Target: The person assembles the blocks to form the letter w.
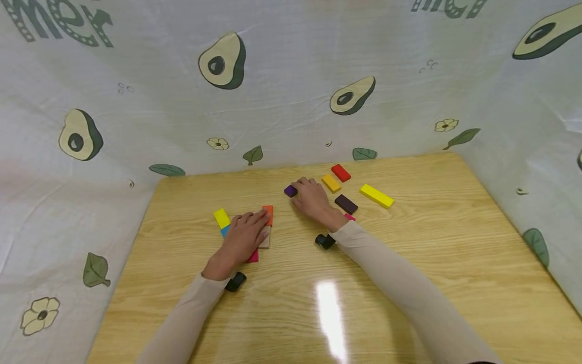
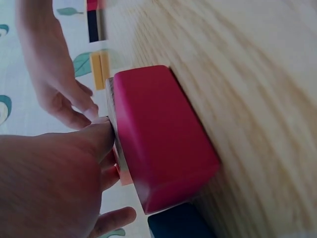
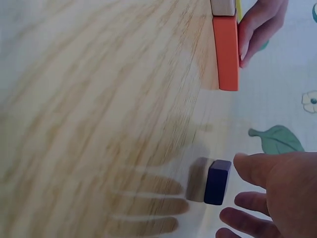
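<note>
My left hand (image 1: 244,236) rests over a cluster of coloured wooden blocks at the left. Beneath and around it show an orange block (image 1: 270,216), a plain wood block (image 1: 265,239), a magenta block (image 2: 163,134), a blue block (image 1: 225,231) and a yellow block (image 1: 221,217). The palm partly hides the cluster, and the thumb touches the plain block's side. Toward the table's back, my right hand (image 1: 312,199) reaches beside a small purple block (image 3: 218,182). In the right wrist view its thumb and fingers lie relaxed, close to that block without gripping it.
Right of the right hand lie a red block (image 1: 341,172), an orange-yellow block (image 1: 331,183), a dark block (image 1: 346,204) and a long yellow block (image 1: 377,196). A pink block (image 1: 349,217) is partly hidden by the right wrist. Patterned cloth (image 1: 282,121) borders the wooden table.
</note>
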The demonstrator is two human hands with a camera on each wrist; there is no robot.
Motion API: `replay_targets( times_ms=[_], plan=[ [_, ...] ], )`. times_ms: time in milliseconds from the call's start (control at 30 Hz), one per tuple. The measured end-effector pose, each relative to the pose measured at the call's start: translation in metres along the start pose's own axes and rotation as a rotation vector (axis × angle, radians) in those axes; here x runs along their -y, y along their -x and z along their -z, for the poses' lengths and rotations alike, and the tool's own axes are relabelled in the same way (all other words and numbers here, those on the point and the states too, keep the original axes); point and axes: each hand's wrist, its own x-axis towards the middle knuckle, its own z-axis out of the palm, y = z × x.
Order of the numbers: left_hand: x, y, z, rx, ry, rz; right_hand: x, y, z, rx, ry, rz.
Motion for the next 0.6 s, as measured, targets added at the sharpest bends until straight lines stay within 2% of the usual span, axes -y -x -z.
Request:
replay_targets(
  times_ms=[433, 600],
  plan=[
    [-0.001, 0.0, -0.001, -0.015, -0.021, 0.009, 0.0052, -0.0078, -0.0052, -0.014, 0.006, -0.04],
    [-0.0018, 0.0006, -0.0016, -0.042, -0.013, 0.004, 0.0065, -0.0104, -0.0053, -0.013, 0.016, -0.053]
  ],
)
